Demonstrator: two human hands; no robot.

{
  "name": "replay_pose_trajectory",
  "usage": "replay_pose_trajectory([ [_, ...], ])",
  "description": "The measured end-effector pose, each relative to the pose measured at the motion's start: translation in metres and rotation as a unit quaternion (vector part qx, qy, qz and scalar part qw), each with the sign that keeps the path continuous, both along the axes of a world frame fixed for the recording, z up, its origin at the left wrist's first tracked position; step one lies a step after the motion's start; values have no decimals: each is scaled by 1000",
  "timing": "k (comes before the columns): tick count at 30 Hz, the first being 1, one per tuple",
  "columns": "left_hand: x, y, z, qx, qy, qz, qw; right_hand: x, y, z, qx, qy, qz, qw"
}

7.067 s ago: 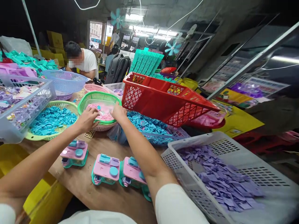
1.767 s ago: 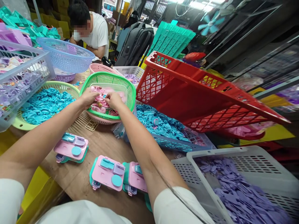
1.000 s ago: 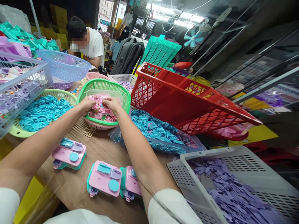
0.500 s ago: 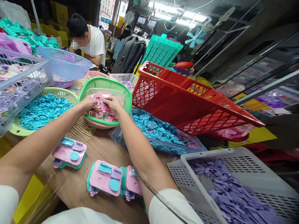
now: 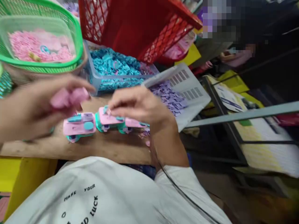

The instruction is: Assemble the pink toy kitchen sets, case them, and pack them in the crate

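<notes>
My left hand (image 5: 35, 105), smeared by motion, is curled around a few pink plastic pieces (image 5: 68, 99) at the left. My right hand (image 5: 142, 104) is pinched closed above the row of pink-and-teal toy units; something tiny and pale may be at its fingertips, too blurred to name. Beneath those fingertips lies the middle toy unit (image 5: 109, 117), with a pink top and teal base. Another toy unit (image 5: 79, 126), bearing a round blue disc, stands between the hands. A third toy unit (image 5: 135, 122) is partly covered by my right hand and wrist.
A green basket (image 5: 80, 46) with a clear tub of small pink parts stands upper left. Behind my hands sits a clear bin (image 5: 100, 84) of blue parts, under a tilted red crate (image 5: 130, 28). A white crate (image 5: 196, 90) of purple pieces is at right.
My view has swung right and down. Both hands have left the green basket and come over the toy units, the left one carrying pink pieces out of it.
</notes>
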State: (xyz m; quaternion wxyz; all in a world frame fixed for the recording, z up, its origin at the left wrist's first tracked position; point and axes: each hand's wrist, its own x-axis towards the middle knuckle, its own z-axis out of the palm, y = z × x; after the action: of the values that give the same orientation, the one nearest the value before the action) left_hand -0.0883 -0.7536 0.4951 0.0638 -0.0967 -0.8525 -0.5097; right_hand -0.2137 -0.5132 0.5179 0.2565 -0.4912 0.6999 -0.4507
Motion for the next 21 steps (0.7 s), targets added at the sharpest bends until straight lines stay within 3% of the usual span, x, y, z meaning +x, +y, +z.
replay_pose_trajectory([
  [2, 16, 47, -35, -95, 37, -164, 981, 28, 62, -40, 64, 33, -21, 997],
  [3, 20, 69, -55, -136, 41, -201, 969, 38, 86, -65, 96, 51, -53, 993],
  [7, 12, 133, -133, -290, 63, -202, 933, 61, 144, -154, 144, 113, -195, 964],
  [10, 1, 154, -168, -326, 84, -150, 930, 75, 162, -187, 88, 128, -271, 950],
  [12, -2, 160, -179, -326, 101, -105, 934, 83, 172, -196, 38, 141, -327, 934],
  [15, -2, 161, -181, -314, 127, -55, 939, 92, 186, -204, -1, 157, -382, 911],
  [21, 0, 158, -176, -322, 151, -4, 935, 95, 192, -216, 19, 215, -347, 913],
])
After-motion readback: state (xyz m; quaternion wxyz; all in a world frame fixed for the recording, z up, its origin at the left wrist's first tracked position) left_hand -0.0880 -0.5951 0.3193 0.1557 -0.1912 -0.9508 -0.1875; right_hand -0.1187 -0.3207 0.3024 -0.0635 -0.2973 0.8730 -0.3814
